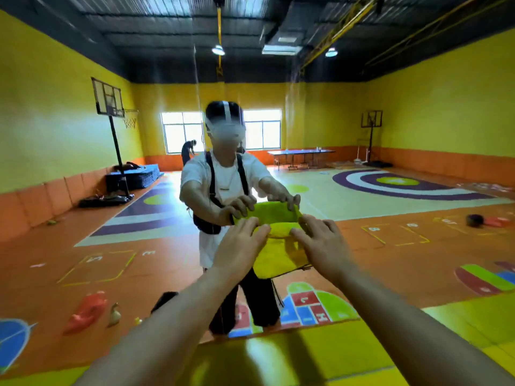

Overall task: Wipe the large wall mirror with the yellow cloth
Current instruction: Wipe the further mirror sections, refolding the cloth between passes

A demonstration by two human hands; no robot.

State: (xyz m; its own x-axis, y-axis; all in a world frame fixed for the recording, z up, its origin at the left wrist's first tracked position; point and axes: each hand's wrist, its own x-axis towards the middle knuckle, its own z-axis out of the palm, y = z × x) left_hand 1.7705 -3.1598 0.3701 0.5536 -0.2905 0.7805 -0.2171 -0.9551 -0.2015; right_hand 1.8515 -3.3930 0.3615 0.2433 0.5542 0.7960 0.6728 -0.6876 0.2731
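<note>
The large wall mirror (117,168) fills nearly the whole view and reflects me and a yellow-walled sports hall. A yellow cloth (278,259) hangs flat against the glass at chest height, its lower part drooping. My left hand (241,243) grips the cloth's top left edge. My right hand (320,245) grips the top right edge with curled fingers. Both arms reach straight forward to the glass, and the reflected hands meet mine just above the cloth.
Glossy yellow-green floor mats (320,355) lie at the foot of the mirror. Everything else is a reflection: basketball hoops, a table tennis table, painted floor games, small toys on the orange floor, and another person bent over by the far window.
</note>
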